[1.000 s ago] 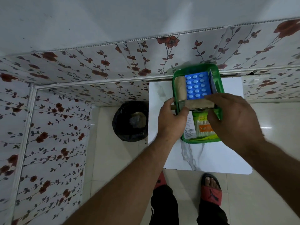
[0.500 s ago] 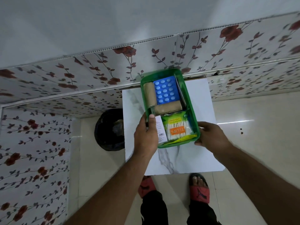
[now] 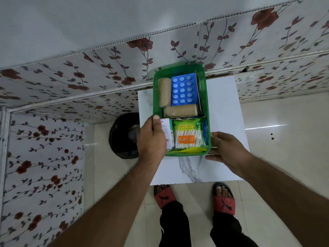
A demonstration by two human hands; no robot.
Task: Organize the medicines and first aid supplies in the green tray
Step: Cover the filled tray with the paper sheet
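The green tray (image 3: 204,90) rests on a white marble-look table (image 3: 224,111). Inside it lie a blue blister pack of pills (image 3: 183,90), one tan bandage roll (image 3: 164,92) standing lengthwise at the left, a second tan roll (image 3: 180,111) lying crosswise, a packet of cotton swabs (image 3: 189,135) and a white medicine box (image 3: 168,132). My left hand (image 3: 151,139) grips the tray's near-left rim, thumb over the edge beside the white box. My right hand (image 3: 226,148) holds the tray's near-right corner from below.
A black lined bin (image 3: 124,136) stands on the floor left of the table. Floral wall panels close in behind and to the left. My feet in red slippers (image 3: 223,200) are just under the table's near edge.
My right hand left the crosswise bandage roll lying in the tray and dropped to the tray's near-right corner. My left hand stayed on the left rim. The camera view shifted.
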